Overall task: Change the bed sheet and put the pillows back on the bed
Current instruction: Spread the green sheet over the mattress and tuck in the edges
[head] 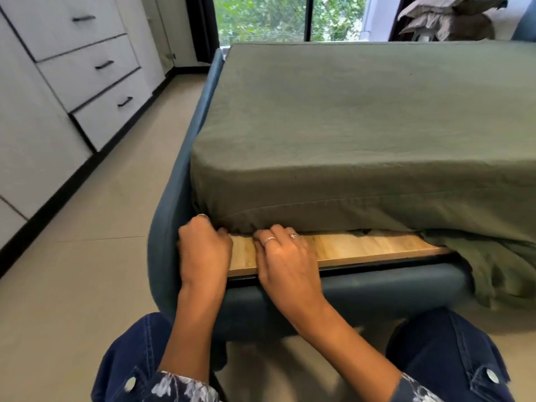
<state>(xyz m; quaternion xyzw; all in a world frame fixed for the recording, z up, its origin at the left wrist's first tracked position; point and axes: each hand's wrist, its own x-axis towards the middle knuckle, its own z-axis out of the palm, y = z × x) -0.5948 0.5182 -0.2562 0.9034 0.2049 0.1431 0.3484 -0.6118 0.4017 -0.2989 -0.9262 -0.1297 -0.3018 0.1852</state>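
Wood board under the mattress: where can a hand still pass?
Bare wood board right of the right hand, up to the hanging sheet. Crowded at the left corner: left hand and right fingers tuck there.
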